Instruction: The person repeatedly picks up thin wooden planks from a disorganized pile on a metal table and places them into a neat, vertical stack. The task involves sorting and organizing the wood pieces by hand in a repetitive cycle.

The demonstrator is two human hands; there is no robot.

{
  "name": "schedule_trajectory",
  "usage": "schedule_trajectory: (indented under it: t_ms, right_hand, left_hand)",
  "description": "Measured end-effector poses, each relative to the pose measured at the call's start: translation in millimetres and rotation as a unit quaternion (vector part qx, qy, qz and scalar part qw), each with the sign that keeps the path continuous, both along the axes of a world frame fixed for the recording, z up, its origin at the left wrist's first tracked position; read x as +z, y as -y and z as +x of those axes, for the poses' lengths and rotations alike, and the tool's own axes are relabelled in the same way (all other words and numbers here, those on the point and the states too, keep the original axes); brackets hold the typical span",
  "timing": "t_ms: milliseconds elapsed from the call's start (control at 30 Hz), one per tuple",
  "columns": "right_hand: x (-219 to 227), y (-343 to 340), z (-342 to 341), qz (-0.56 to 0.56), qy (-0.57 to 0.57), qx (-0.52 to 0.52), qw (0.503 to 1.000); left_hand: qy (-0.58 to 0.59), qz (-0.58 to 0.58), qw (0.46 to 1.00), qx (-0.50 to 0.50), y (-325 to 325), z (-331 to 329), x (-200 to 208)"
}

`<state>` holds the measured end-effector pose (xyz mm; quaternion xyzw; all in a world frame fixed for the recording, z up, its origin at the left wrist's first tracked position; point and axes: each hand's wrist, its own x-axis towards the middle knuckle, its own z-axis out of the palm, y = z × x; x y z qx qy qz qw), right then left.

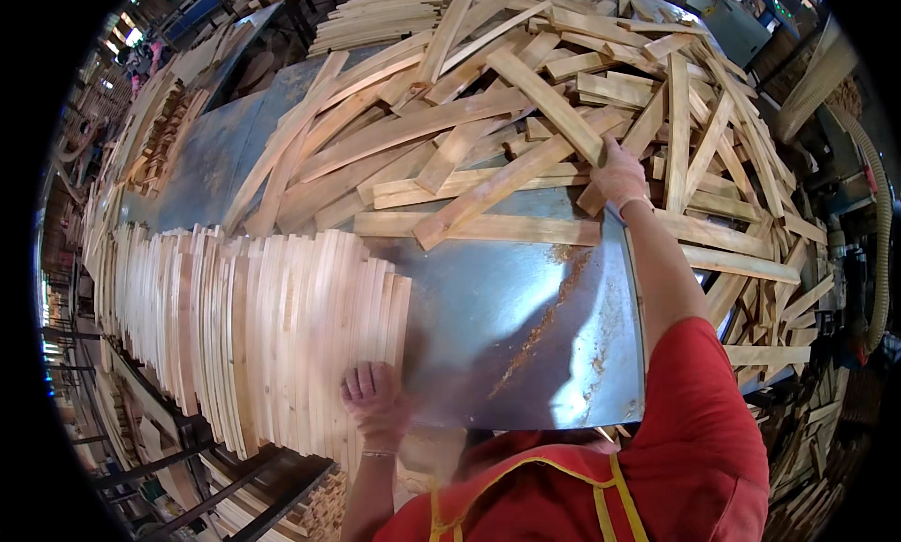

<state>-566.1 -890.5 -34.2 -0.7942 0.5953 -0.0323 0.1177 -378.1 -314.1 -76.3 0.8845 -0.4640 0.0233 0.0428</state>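
Observation:
My right hand [621, 174] reaches to the heap and is closed round the near end of a wooden board [549, 106], which slants away to the far left. Other loose boards lie under and around it, among them one pale board [488, 228] along the heap's near edge. At the near left, my left hand [373, 398] lies with its fingers against the near ends of a row of wooden strips [291, 326]. The strips stand packed side by side. That hand holds nothing that I can see.
A shiny metal table [488, 326] lies between row and heap, with a line of sawdust [540, 326] on it. More boards hang over the right side, near a ribbed hose [878, 213]. Stacked strips [375, 21] stand at the back. Dark metal bars [253, 504] are at lower left.

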Motion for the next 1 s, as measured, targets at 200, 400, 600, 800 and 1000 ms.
schedule_trajectory:
  t_ms: [200, 400, 600, 800, 1000]
  right_hand:
    - [9.9, -28.2, -5.0, -0.106, 0.143, 0.17, 0.969]
    - [4.3, -44.5, 95.8, -0.156, -0.065, 0.466, 0.869]
    - [42.7, -80.7, 53.4, -0.08, -0.088, 0.45, 0.885]
    - [70.4, -213.5, -19.1, 0.385, 0.288, 0.17, 0.86]
    - [34.7, -388.6, 46.6, 0.461, 0.41, 0.075, 0.783]
  left_hand:
    - [0.063, -0.004, 0.998, -0.022, 5.1, -0.3, 9.2]
    - [-0.007, 0.018, 1.0, 0.001, 1.2, 0.6, 6.7]
    - [-0.014, 0.077, 0.996, 0.036, -9.9, 1.4, 1.4]
    - [-0.07, 0.034, 0.996, 0.041, -10.7, -1.5, 27.4]
    - [-0.518, -0.175, 0.837, 0.008, 20.6, -20.8, 60.7]
